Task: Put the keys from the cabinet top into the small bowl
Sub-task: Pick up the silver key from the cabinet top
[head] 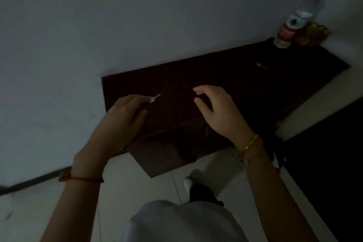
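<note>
A pale key (pixel 155 98) lies on the dark cabinet top (pixel 225 84), near its left end, right at the fingertips of the left hand (pixel 125 116). Whether that grip pinches the key or only touches it, I cannot tell. A second, dull key (pixel 260 66) lies well apart toward the right end. The right hand (pixel 218 110) hovers over the middle of the top, its grip spread and empty. At the far right corner stands a clear bottle (pixel 294 23) with a red label, and just beside it an amber small bowl (pixel 312 34).
</note>
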Demonstrator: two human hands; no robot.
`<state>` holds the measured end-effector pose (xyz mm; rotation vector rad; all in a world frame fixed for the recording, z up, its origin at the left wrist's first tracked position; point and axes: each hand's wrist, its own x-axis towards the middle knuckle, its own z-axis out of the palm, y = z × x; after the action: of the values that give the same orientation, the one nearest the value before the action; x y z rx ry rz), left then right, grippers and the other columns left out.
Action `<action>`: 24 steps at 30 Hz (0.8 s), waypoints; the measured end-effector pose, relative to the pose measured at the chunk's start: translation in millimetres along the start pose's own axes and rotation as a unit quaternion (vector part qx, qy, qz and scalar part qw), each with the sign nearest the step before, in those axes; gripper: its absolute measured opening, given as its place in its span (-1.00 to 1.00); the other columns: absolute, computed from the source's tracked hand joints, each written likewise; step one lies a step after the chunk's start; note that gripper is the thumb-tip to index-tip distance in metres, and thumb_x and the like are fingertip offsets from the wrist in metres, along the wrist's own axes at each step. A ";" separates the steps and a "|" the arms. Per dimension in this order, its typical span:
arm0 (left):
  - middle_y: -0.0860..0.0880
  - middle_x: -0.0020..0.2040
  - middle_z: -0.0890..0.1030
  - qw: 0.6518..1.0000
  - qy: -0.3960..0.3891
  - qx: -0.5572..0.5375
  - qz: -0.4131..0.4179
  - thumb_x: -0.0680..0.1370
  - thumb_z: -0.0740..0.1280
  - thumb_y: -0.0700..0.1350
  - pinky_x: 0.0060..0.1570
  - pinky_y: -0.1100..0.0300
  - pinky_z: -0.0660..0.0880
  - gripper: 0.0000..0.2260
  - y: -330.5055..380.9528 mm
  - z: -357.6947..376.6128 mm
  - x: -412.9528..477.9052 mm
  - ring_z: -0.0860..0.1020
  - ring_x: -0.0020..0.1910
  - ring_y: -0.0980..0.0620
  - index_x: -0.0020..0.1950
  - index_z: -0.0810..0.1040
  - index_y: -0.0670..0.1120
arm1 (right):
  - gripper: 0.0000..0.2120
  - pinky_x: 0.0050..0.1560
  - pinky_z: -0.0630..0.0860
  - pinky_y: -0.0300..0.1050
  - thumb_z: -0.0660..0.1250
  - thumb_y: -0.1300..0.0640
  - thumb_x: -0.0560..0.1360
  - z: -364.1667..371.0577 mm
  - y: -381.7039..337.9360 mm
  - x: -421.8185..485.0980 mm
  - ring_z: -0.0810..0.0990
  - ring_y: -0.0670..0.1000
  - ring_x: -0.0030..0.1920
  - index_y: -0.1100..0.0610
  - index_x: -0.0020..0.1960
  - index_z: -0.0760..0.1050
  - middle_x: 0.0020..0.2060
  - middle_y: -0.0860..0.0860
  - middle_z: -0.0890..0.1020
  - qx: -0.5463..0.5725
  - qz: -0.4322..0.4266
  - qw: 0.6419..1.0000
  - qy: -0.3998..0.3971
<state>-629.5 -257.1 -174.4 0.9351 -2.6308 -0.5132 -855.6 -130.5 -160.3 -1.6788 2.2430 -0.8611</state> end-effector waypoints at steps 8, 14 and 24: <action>-0.09 0.32 0.52 0.995 0.036 0.016 -0.097 0.60 0.21 -0.10 0.20 0.12 0.39 -0.65 -4.9 10.2 20.1 0.46 0.29 -0.10 0.40 0.42 -0.06 | -0.67 0.35 0.40 -0.04 0.18 0.03 0.59 7.1 23.2 64.5 0.42 -0.06 0.31 0.06 0.33 0.40 0.23 -0.04 0.54 0.002 -0.078 0.995 -0.065; -0.08 0.31 0.52 0.987 0.068 0.014 -0.146 0.60 0.22 -0.12 0.20 0.15 0.37 -0.65 -4.0 15.6 42.1 0.45 0.29 -0.07 0.40 0.42 -0.05 | -0.68 0.33 0.40 -0.09 0.18 0.04 0.59 8.0 39.9 111.7 0.43 -0.06 0.30 0.07 0.32 0.42 0.21 -0.04 0.55 0.012 -0.128 0.987 -0.094; -0.08 0.32 0.52 0.970 0.067 0.001 -0.233 0.61 0.21 -0.12 0.22 0.11 0.41 -0.66 -21.7 49.1 63.1 0.46 0.29 -0.07 0.39 0.43 -0.07 | -0.69 0.28 0.44 -0.06 0.22 0.04 0.57 52.2 53.0 167.3 0.48 -0.02 0.23 0.08 0.29 0.43 0.15 0.00 0.58 -0.023 -0.204 0.963 -0.172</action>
<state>-683.9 -302.6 -217.3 1.5431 -2.2872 -0.5294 -927.6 -293.2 -203.4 -2.1626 1.7304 -0.5348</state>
